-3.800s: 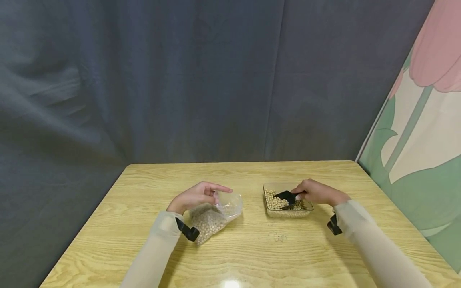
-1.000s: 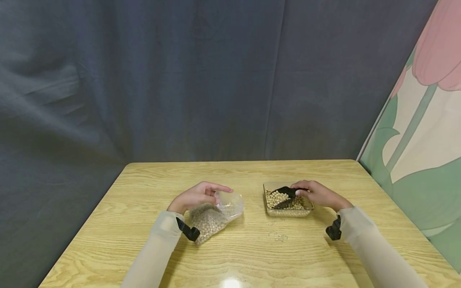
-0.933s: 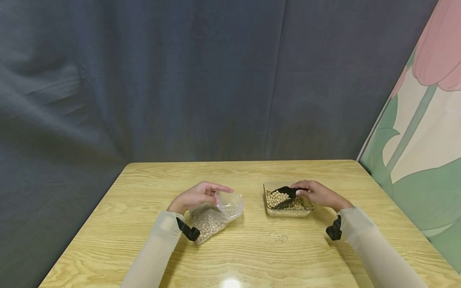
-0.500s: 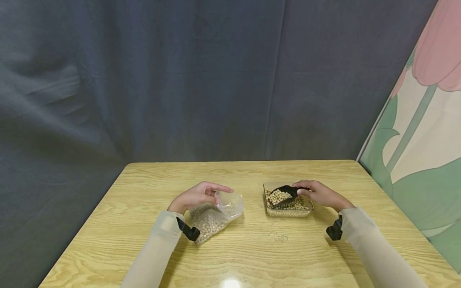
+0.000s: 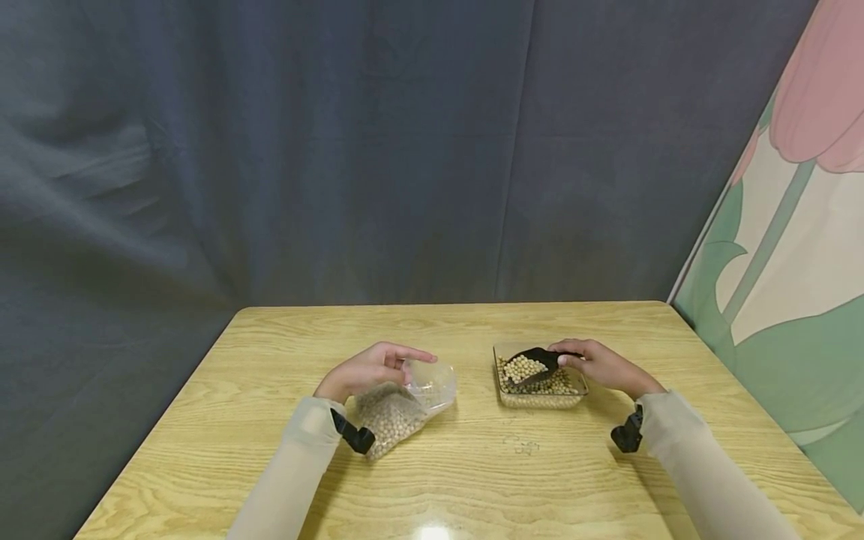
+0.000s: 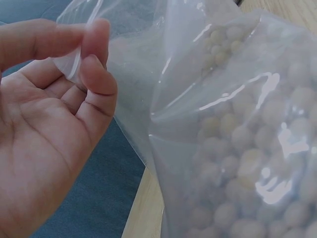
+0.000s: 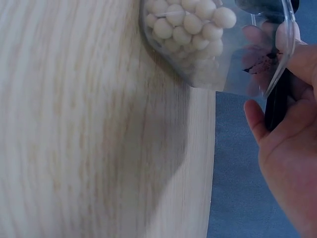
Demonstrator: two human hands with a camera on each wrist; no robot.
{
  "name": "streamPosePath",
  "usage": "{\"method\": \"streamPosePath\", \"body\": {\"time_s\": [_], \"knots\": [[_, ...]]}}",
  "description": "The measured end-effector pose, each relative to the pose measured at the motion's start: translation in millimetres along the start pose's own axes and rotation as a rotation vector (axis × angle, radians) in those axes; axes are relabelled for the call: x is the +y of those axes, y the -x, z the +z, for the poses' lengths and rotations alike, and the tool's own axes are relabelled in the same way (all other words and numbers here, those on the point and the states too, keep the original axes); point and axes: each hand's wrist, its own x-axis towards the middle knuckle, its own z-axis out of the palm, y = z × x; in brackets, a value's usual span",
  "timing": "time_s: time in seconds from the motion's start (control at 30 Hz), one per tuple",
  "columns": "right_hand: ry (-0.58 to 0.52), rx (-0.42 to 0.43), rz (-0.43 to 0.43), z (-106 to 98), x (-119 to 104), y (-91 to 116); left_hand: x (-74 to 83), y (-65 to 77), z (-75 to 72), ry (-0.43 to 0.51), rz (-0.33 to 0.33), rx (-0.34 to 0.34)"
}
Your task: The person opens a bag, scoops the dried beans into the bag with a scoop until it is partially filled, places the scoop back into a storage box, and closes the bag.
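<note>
In the head view my left hand (image 5: 370, 367) pinches the top edge of a clear plastic bag (image 5: 391, 421), its mouth open towards the right. Round pale beans fill the bag's lower part; the left wrist view shows thumb and fingertips (image 6: 96, 74) closed on the plastic film. To the right, my right hand (image 5: 601, 366) grips the handle of a black scoop (image 5: 552, 361). A heap of beans (image 5: 523, 368) lies in its bowl, low inside a clear rectangular container (image 5: 540, 403) of more beans. In the right wrist view, the dark handle (image 7: 278, 101) crosses the palm beside the container's rim.
Bag and container stand apart on a light wooden table (image 5: 466, 480), with small dark markings (image 5: 521, 445) on its surface. A dark curtain (image 5: 378, 150) hangs behind the table, and a flower-printed panel (image 5: 796, 300) stands along its right side.
The scoop, earlier pushed down into the beans, has turned so its bowl faces up and has risen slightly with beans in it. My left hand and the bag have hardly moved.
</note>
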Motion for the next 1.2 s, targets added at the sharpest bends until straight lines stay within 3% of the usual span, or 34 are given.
{"method": "streamPosePath", "body": {"time_s": [0.97,1.2], "knots": [[-0.028,0.112,0.046,-4.0,6.6,2.9,-0.4,-1.1,0.9,0.037,-0.006,-0.003],[-0.022,0.125,0.012,-10.1,-0.8,1.2,0.4,-2.3,2.0,0.035,0.000,-0.004]]}}
